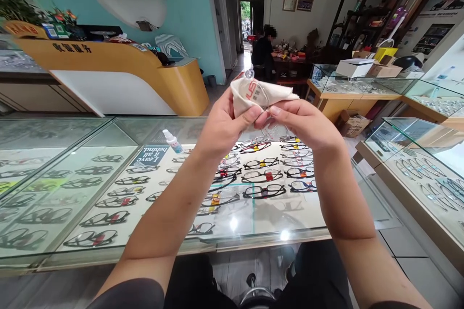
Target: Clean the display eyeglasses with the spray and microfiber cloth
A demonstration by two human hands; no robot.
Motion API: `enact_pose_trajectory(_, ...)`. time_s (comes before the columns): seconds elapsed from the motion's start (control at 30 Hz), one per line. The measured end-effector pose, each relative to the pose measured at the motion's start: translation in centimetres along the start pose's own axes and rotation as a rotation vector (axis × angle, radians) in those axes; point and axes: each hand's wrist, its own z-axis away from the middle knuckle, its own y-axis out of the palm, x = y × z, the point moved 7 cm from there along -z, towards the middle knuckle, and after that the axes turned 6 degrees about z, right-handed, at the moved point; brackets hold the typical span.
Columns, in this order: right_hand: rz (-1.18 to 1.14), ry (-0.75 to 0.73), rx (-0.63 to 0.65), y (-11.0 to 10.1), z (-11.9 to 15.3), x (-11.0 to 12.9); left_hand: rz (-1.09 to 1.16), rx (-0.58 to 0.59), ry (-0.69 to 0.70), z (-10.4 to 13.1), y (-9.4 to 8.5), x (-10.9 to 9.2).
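Note:
A cream cloth (268,92) with red and grey print is folded around part of a pair of thin-rimmed glasses (276,130). One clear lens hangs below the cloth, and a small transparent piece shows above it. My left hand (228,118) is closed on the cloth from the left, its thumb pressed on the front. From the right, my right hand (302,118) pinches the cloth and the frame near the middle. Both hands are raised above the glass display case (232,239). The fingers behind the cloth are hidden.
On the case stands a white spray bottle (173,142), left of my hands. Rows of glasses (264,191) lie under the glass. More display cases (416,174) are at the right. A person (263,53) sits at a cluttered desk at the back.

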Motion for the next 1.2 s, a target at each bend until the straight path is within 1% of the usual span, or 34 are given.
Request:
enact_pose_trajectory(0.1,-0.022,-0.026,0.012,0.7,-0.5,-0.2,-0.014,-0.031,0.014,0.2,0.2,-0.1)
enact_pose_trajectory(0.23,-0.067,-0.019,0.066,2.5,-1.0,-0.5,-0.033,-0.098,0.043,0.7,0.6,-0.7)
enact_pose_trajectory(0.3,-0.080,-0.020,0.064,3.2,-1.0,-0.7,-0.051,-0.141,0.038,0.8,0.1,-1.1)
enact_pose_trajectory(0.37,-0.080,-0.024,0.032,3.5,-1.0,-0.7,-0.083,-0.163,0.041,0.6,-0.8,-1.6)
enact_pose_trajectory(0.43,-0.083,-0.019,-0.017,3.5,-1.0,-0.8,-0.119,-0.135,0.039,0.2,-1.8,-2.2)
enact_pose_trajectory(0.5,-0.100,0.000,-0.065,3.2,-1.0,-1.1,-0.127,-0.062,0.012,-0.1,-2.3,-2.5)
enact_pose_trajectory(0.57,-0.131,0.011,-0.097,2.9,-1.0,-1.4,-0.104,0.003,-0.010,-0.3,-2.3,-2.4)
enact_pose_trajectory(0.63,-0.176,0.003,-0.104,2.8,-1.2,-1.8,-0.066,0.020,-0.003,-0.1,-1.9,-2.3)
enact_pose_trajectory(0.7,-0.211,-0.018,-0.090,3.2,-1.4,-2.1,-0.028,-0.018,0.016,0.1,-1.4,-1.9)
enact_pose_trajectory(0.8,-0.199,-0.032,-0.067,3.9,-1.6,-2.3,0.002,-0.124,0.052,0.6,-0.9,-1.5)
enact_pose_trajectory(0.87,-0.170,-0.026,-0.076,4.2,-1.6,-2.3,-0.004,-0.177,0.076,0.7,-0.9,-1.6)
enact_pose_trajectory(0.93,-0.156,-0.018,-0.098,4.1,-1.5,-2.3,-0.014,-0.193,0.079,0.6,-1.0,-1.8)
enact_pose_trajectory(1.0,-0.153,-0.025,-0.119,3.7,-1.5,-2.2,-0.023,-0.175,0.063,0.4,-1.3,-2.0)
enact_pose_trajectory(1.07,-0.156,-0.031,-0.140,3.3,-1.5,-2.2,-0.018,-0.123,0.035,0.1,-1.4,-2.2)
enact_pose_trajectory(1.13,-0.168,-0.041,-0.156,2.9,-1.5,-2.3,0.000,-0.054,-0.016,0.0,-1.2,-2.1)
enact_pose_trajectory(1.2,-0.180,-0.041,-0.162,2.8,-1.6,-2.5,0.019,-0.024,-0.058,0.0,-1.0,-1.9)
